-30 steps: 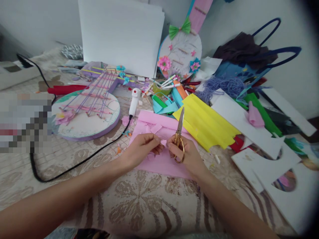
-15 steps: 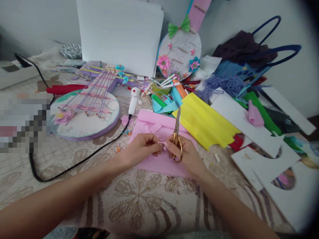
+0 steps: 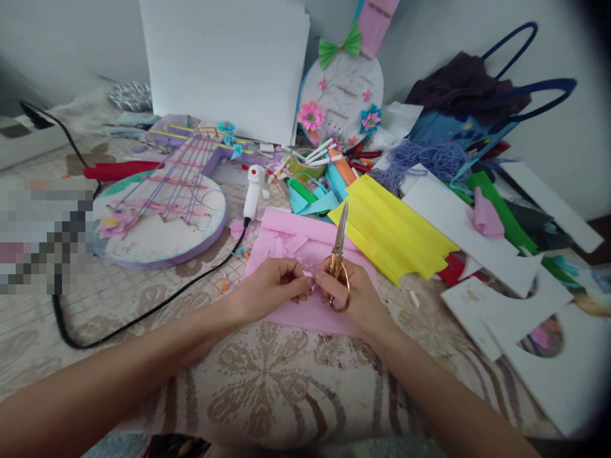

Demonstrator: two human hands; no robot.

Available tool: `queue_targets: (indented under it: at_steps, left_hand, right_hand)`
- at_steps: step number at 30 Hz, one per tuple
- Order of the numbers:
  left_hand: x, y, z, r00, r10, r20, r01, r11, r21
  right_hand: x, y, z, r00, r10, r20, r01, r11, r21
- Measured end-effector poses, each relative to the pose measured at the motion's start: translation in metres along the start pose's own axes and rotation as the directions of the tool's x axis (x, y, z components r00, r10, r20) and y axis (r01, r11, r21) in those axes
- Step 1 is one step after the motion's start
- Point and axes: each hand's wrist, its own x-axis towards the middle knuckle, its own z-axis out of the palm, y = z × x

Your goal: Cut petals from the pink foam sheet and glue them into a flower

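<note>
- The left hand has its fingers pinched shut on a tiny pink scrap; most of it is hidden.
- The right hand grips the gold handles of the scissors, with its thumb and fingertip right beside the left fingertips. The blades are together and point up and away.
- Under both hands lies a big pink paper, rolled up at its far edge, with loose pink bits on it.
- Just past it, on the left, is a white glue gun.
- Farther left lies a round toy guitar with purple strings.
- Yellow paper sits to the right.
- A flowery cloth covers the table.
</note>
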Motion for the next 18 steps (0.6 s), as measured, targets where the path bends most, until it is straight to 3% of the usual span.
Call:
queue_targets:
  at_steps: [9, 18]
  left_hand:
    - [-0.0008, 0.001, 0.0036, 0.996, -0.086, 0.017, 0.086, 0.995, -0.045]
    - [0.0013, 0.0012, -0.0033, 0.998, -0.061, -0.016, 0.059, 0.994, -0.095]
  right_hand:
    - [-0.0006, 0.0028, 0.0017, 1.0, 0.013, -0.017, -0.013, 1.0, 0.008]
    - [0.0003, -0.0001, 0.0016, 0.999, 0.011, -0.033, -0.01, 1.0, 0.016]
